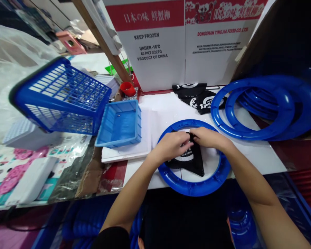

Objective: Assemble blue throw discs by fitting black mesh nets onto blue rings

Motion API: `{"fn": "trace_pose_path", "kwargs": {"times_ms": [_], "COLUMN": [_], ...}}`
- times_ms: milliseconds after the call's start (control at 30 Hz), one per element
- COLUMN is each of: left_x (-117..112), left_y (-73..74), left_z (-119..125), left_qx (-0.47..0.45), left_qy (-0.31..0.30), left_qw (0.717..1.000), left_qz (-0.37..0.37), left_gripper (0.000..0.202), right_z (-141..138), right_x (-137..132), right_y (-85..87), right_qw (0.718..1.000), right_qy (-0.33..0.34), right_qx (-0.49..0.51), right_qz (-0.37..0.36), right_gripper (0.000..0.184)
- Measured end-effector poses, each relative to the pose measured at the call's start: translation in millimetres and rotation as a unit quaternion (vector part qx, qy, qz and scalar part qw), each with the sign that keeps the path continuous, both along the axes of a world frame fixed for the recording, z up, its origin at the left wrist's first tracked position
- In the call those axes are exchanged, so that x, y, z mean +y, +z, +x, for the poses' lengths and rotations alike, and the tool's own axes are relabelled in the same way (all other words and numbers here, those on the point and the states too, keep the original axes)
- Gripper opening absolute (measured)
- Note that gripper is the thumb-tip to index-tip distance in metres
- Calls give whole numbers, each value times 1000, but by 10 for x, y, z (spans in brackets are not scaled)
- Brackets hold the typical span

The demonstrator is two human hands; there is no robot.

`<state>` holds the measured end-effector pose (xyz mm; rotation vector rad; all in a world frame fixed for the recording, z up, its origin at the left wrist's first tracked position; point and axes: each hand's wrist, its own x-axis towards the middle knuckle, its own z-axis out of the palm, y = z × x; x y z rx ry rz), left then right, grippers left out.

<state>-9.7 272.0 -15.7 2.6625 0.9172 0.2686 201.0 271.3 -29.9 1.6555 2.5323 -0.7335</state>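
Note:
A blue plastic ring [191, 188] lies flat on a white sheet in front of me. Within its opening is a black mesh cloth [194, 162] with white lettering, its pointed corner toward me. My left hand [173, 145] is over the ring's left side, fingers curled and closed on the upper part of the cloth. From the right, my right hand [207, 137] reaches across the ring's far rim and pinches the cloth's upper edge. The two hands almost meet there. My fingers hide part of the cloth and whatever small piece may be between them.
More blue rings [251, 133] are piled at the right. Several black printed cloths [207, 102] lie beyond my ring, before a printed white carton [155, 65]. At left are a light-blue tray [114, 141], a blue basket [75, 86] and a red cup [128, 90].

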Motion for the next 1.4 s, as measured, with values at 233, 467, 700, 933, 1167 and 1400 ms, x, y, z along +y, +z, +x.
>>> {"fn": "trace_pose_path", "kwargs": {"times_ms": [233, 467, 700, 933, 1167, 1400], "left_x": [-33, 60, 20, 44, 168, 338], "left_y": [-76, -79, -41, -166, -383, -353], "left_z": [20, -67, -84, 87, 73, 106], "left_qx": [103, 112, 49, -53, -126, -135], "left_qy": [-190, -274, -274, -235, 35, 90], "left_qw": [962, 927, 934, 932, 990, 987], "left_qz": [-167, -232, -226, -270, 45, 21], "left_gripper": [28, 14, 19, 50, 25, 27], "right_z": [112, 132, 13, 31, 119, 256], "right_x": [-62, -203, -126, -47, 39, 154], "right_y": [186, 230, 166, 106, 162, 6], "right_qw": [999, 984, 991, 991, 991, 979], "right_qy": [-3, -40, -29, 6, -90, -77], "right_qx": [-52, -167, -91, -104, -27, 161], "right_qz": [15, 52, 94, 89, 91, 100], "right_gripper": [47, 49, 23, 26, 23, 23]}}
